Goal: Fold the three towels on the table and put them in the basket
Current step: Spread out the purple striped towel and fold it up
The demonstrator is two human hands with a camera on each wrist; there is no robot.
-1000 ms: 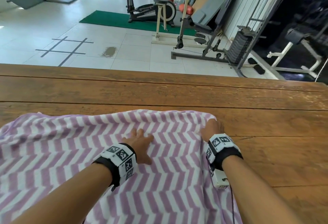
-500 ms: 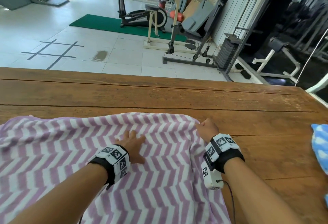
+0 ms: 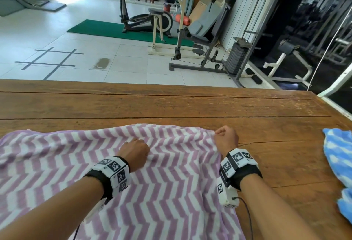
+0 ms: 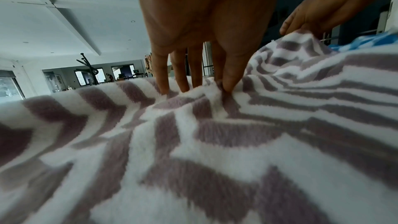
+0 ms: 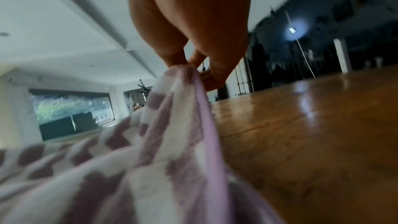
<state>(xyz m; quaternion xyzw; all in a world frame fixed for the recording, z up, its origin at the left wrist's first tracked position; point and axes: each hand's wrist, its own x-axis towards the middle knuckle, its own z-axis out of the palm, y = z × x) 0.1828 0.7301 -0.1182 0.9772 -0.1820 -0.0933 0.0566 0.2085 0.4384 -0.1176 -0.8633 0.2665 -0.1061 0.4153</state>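
A purple-and-white chevron towel (image 3: 171, 182) lies spread over the near part of the wooden table (image 3: 171, 104). My left hand (image 3: 136, 149) is on the towel's middle near its far edge, its fingers curled down. In the left wrist view the fingertips (image 4: 228, 84) pinch a small fold of towel (image 4: 215, 142). My right hand (image 3: 224, 137) grips the towel's far right corner and holds it slightly raised, and the right wrist view shows the corner (image 5: 183, 74) bunched between its fingers. A blue-and-white towel (image 3: 337, 156) lies at the table's right edge.
Bare wooden planks (image 5: 312, 125) stretch beyond and to the right of the purple towel. Past the table's far edge there is a tiled floor with gym machines (image 3: 200, 36) and a green mat (image 3: 106, 30). No basket is in view.
My left hand lay flat with spread fingers on the towel; its fingers now curl and pinch the fabric. The right hand keeps the corner. The blue towel has come into view on the right.
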